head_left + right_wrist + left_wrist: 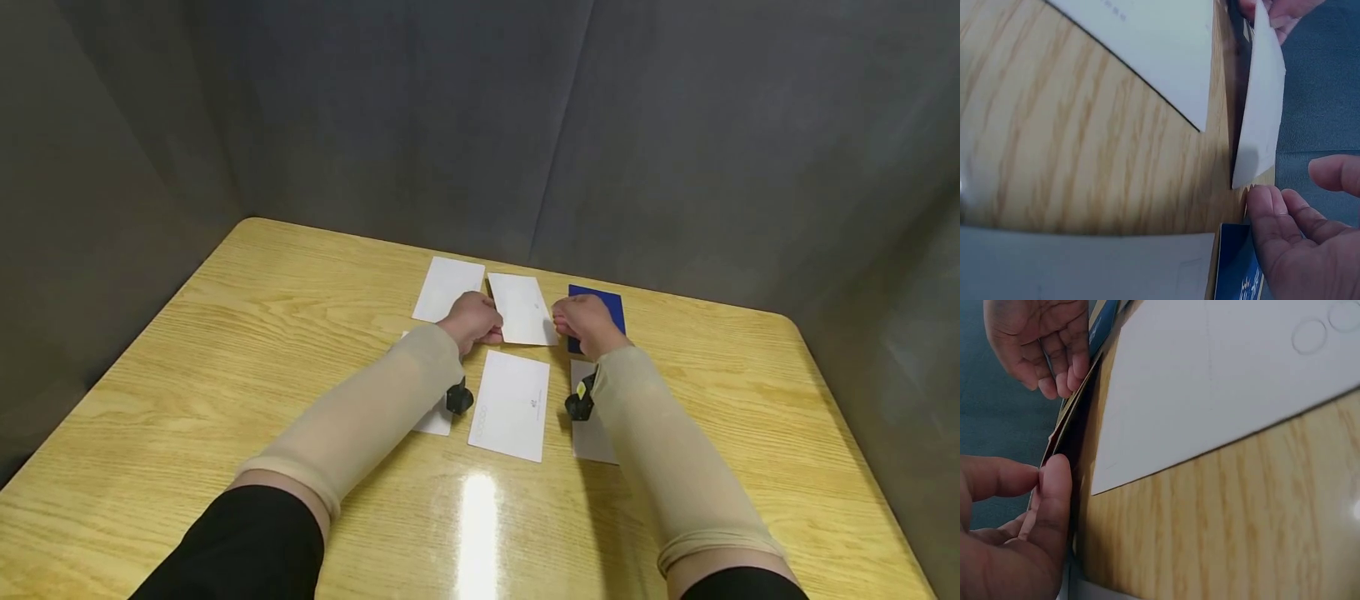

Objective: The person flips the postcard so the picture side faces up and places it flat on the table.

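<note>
the left hand (472,319) pinches a lifted white card (522,308) between thumb and fingers at its near left corner. the card is the middle piece of the row by the far edge of the tabletop (315,275); it is tilted, with its near side raised and a dark shadow beneath. the right hand (588,321) holds nothing; its fingers are extended and loose, the thumb apart, the fingertips just beside the card's near right corner. contact there cannot be confirmed.

in the head view, the right hand covers part of a blue card (612,310), which bears pale lettering and forms the right end of the far row. a flat white card (448,287) forms the left end.

three further pieces lie in a row nearer the near edge. the central sheet (510,408) is fully visible, with a line of outlined circles and small print. the left sheet (433,423) and the right sheet (590,442) are partly hidden by the forearms. a grey curtain (390,125) stands behind the far edge.
</note>
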Demonstrator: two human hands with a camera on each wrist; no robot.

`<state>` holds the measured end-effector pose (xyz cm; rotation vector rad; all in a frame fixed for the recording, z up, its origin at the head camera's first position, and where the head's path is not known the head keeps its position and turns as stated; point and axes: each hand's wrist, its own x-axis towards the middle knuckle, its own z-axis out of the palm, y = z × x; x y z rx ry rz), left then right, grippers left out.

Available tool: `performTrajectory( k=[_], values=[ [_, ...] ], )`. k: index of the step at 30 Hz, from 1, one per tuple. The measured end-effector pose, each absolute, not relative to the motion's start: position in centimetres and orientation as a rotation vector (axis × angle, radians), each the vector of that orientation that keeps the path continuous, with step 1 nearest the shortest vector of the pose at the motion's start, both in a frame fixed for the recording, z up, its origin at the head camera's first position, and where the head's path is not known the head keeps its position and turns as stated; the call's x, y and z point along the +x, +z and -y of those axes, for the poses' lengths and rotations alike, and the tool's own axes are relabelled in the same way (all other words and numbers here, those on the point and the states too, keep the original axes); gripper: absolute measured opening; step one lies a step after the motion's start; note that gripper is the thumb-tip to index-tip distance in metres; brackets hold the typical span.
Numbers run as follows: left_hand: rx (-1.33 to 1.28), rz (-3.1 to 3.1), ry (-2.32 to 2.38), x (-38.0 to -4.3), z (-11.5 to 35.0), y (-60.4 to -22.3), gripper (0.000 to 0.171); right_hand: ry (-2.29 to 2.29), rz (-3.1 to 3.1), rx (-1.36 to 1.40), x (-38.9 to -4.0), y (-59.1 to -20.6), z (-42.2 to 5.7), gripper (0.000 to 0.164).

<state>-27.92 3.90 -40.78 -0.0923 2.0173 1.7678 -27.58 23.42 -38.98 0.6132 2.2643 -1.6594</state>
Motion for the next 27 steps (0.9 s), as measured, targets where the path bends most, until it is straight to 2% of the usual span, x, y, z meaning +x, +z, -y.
performTrajectory(
  k=[11,27],
  values=[
    [-0.005,-2.055,1.788,-27.9,-3.9,-40.2,0.050,-1.633,-2.312,0.633,-27.4,-38.9,-23.0,0.043],
    [0.274,-2.067,1.885,-26.7,-5.4,-38.3,0.046,-1.905,-2.107,0.629,-27.6,-38.7,-23.1,0.042]
  ],
)
